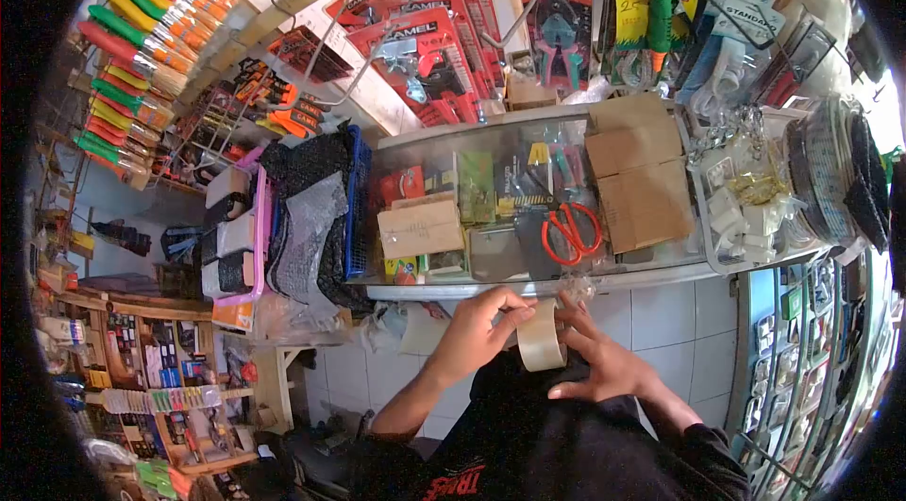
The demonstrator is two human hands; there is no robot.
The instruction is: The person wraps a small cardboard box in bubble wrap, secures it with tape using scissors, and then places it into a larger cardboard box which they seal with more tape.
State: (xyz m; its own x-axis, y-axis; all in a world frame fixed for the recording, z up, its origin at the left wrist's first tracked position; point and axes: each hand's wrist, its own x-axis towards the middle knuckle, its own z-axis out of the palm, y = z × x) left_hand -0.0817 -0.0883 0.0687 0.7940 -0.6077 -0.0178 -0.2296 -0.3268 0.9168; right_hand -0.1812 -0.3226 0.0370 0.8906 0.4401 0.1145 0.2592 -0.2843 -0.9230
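A roll of packing tape, wide and pale, is held upright in front of my dark shirt, just short of the glass counter. My left hand pinches its upper left edge between thumb and bent fingers. On the other side, my right hand has its fingers apart, with fingertips against or very close to the roll's right rim and the thumb stretched out below. Crumpled clear plastic is near the right fingertips. Scissors with red handles lie on the counter beyond my hands.
The glass display counter bears a small cardboard box and larger folded cardboard. Bubble wrap and a blue basket stand left. A tray of small fittings is right. Carded tools and paintbrushes hang above.
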